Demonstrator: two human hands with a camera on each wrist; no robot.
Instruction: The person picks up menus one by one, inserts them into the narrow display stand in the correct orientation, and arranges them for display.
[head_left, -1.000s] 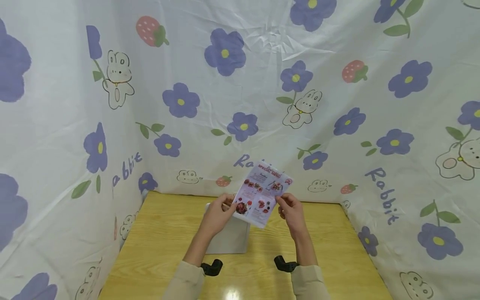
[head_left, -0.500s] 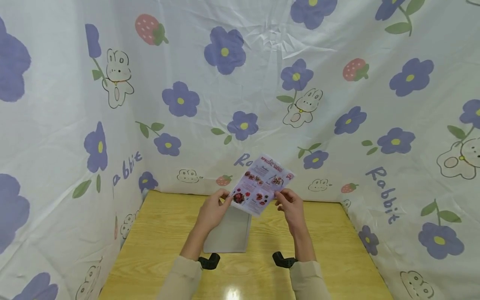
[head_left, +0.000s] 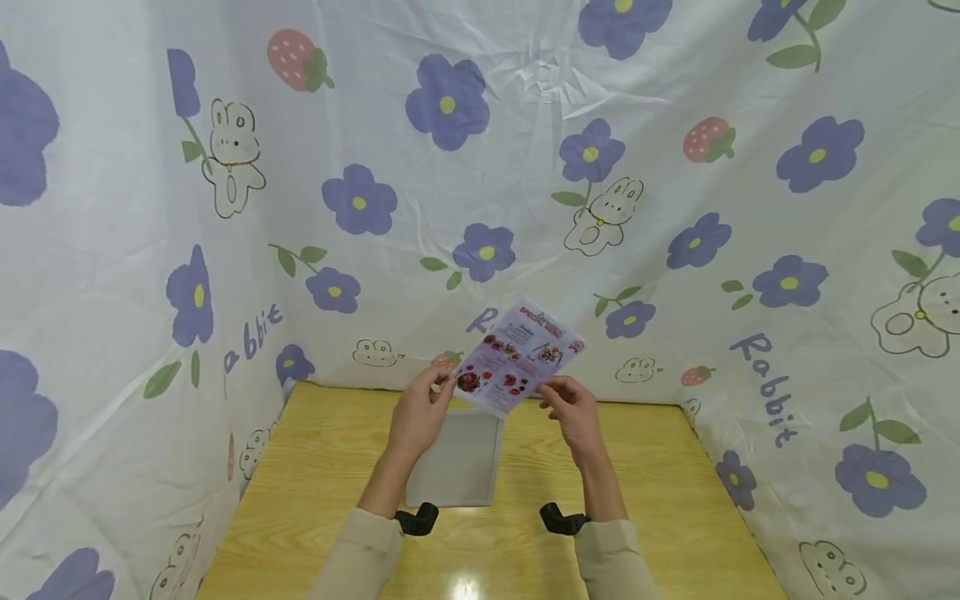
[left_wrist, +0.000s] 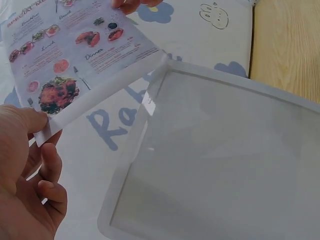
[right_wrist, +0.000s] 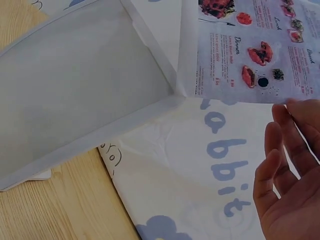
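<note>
A printed menu sheet (head_left: 525,354) with food pictures and the heading "Special Menu" is held up, tilted, between both hands. My left hand (head_left: 416,417) pinches its lower left corner between thumb and fingers. At the right edge, my right hand (head_left: 573,412) pinches the paper between thumb and index finger, the other fingers loosely bent. Just below the sheet is a pale grey rectangular panel (head_left: 453,462) with a raised rim. In the left wrist view, the sheet's white lower border meets a top corner of this rimmed panel (left_wrist: 225,150); the right wrist view shows the same overlap.
The panel is over a light wooden table (head_left: 622,475). A white cloth (head_left: 517,192) printed with flowers, rabbits and strawberries surrounds the table at the back and sides. A black wrist mount (head_left: 417,520) sits on each forearm by the sleeve cuff.
Both hands have moved the menu sheet up and slightly left in the head view. More of the grey panel shows beneath it; the hold stays the same.
</note>
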